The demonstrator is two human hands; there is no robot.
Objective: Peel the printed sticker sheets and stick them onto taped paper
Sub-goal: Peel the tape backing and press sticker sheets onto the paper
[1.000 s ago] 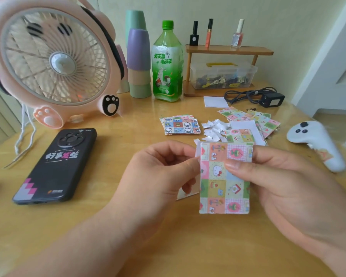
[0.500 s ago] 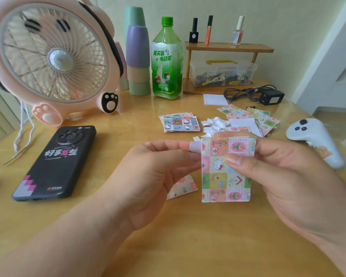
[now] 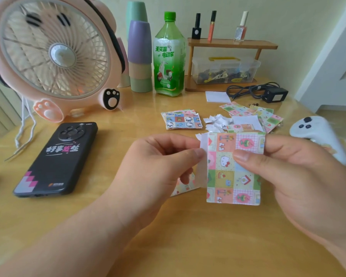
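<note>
A printed sticker sheet [image 3: 231,177] with pastel cartoon squares stands upright above the table in front of me. My right hand [image 3: 292,172] holds it, thumb across the front and fingers behind its right edge. My left hand [image 3: 158,166] pinches a white backing strip [image 3: 203,145] that is coming away from the sheet's upper left edge. Another printed piece [image 3: 185,185] lies on the table under my left hand. A stack of printed sheets [image 3: 181,119] and more sheets [image 3: 268,116] lie farther back, with torn white scraps [image 3: 216,121] between them.
A black phone [image 3: 58,158] lies at the left, below a pink fan [image 3: 52,54]. Stacked cups [image 3: 139,56], a green bottle [image 3: 169,56] and a wooden shelf [image 3: 232,45] with a clear box line the back. A white controller [image 3: 320,136] and black adapter [image 3: 275,94] sit right.
The white backing strip now shows wider at the sheet's left edge as my left hand has pulled it leftward. Both hands and the sheet have risen slightly.
</note>
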